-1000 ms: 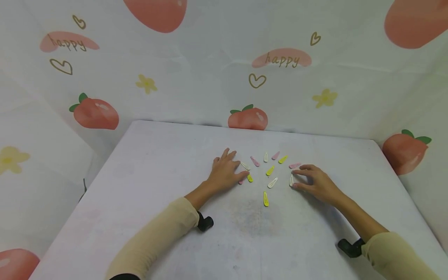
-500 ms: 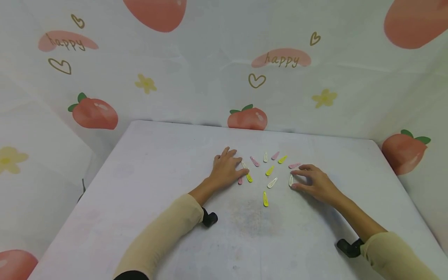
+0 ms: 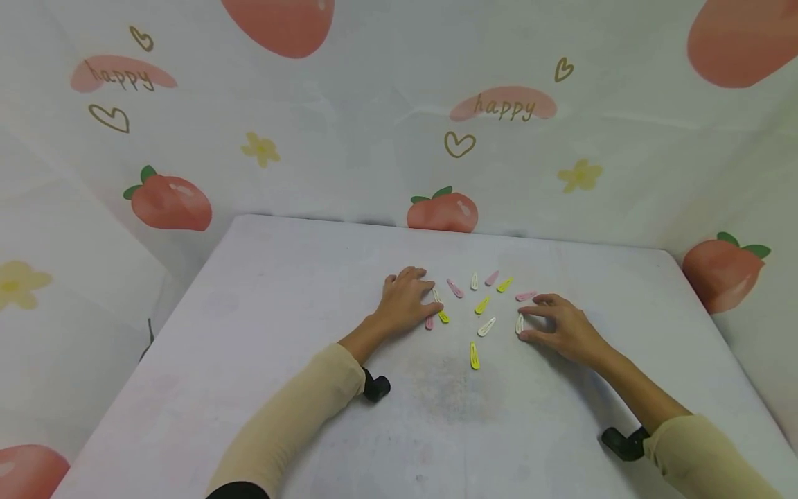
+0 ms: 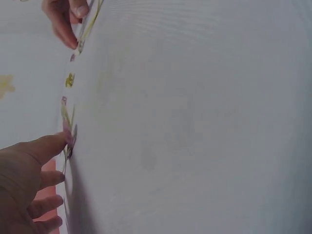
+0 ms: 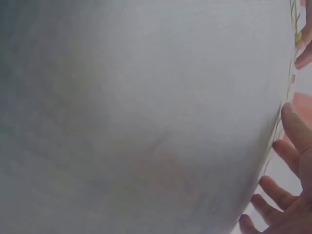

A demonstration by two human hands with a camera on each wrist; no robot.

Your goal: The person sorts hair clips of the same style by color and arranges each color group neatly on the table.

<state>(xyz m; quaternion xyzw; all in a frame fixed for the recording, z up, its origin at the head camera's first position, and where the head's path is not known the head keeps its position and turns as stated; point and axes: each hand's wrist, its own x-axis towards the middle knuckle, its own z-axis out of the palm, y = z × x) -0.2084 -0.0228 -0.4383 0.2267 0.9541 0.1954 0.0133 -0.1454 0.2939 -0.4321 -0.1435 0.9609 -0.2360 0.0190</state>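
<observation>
Small snap hair clips in white, yellow and pink lie on the white table. My left hand (image 3: 404, 299) pinches a white hair clip (image 3: 437, 296) between thumb and forefinger, at its two ends. Just under that thumb lie a yellow hair clip (image 3: 444, 317) and a pink hair clip (image 3: 429, 323). On the right side, my right hand (image 3: 564, 329) holds another white hair clip (image 3: 519, 324) between thumb tip and forefinger tip. A pink hair clip (image 3: 526, 296) is by its fingertips. Both wrist views see the clips edge-on, so little detail shows.
Between the hands lie several more clips, among them a yellow clip (image 3: 482, 305), a white clip (image 3: 486, 327) and a yellow clip (image 3: 475, 355) nearer the front. The table (image 3: 274, 291) meets a fruit-printed cloth (image 3: 349, 152) behind. Each wrist wears a black camera mount (image 3: 377, 387).
My left hand has shifted slightly right, and the white clip at its fingers has turned from slanting to more upright. The pink clip below shows more. My right hand has stayed nearly still.
</observation>
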